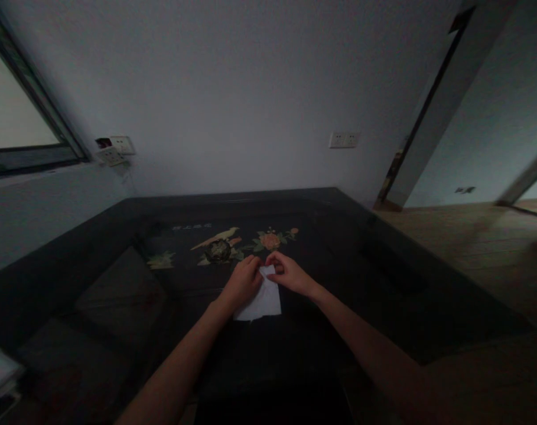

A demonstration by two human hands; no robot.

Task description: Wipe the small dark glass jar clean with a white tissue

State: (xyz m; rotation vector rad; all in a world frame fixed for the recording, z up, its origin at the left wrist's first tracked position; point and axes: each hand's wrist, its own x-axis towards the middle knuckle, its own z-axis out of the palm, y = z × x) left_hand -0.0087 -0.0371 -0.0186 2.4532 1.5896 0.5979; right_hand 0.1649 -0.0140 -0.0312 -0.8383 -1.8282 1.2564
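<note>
A small sheet of white paper lies on the dark table, its top end narrowed or folded between my fingers. My left hand is closed at the upper left edge of the paper, covering part of it. From the other side, my right hand pinches the top right corner with thumb and forefinger. The lower edge of the sheet looks slightly uneven. Dim light hides the exact folds under my fingertips.
The dark glossy table carries a printed bird and a flower. Wall sockets sit behind it, with another socket near the window. A pale stack stands at the lower left.
</note>
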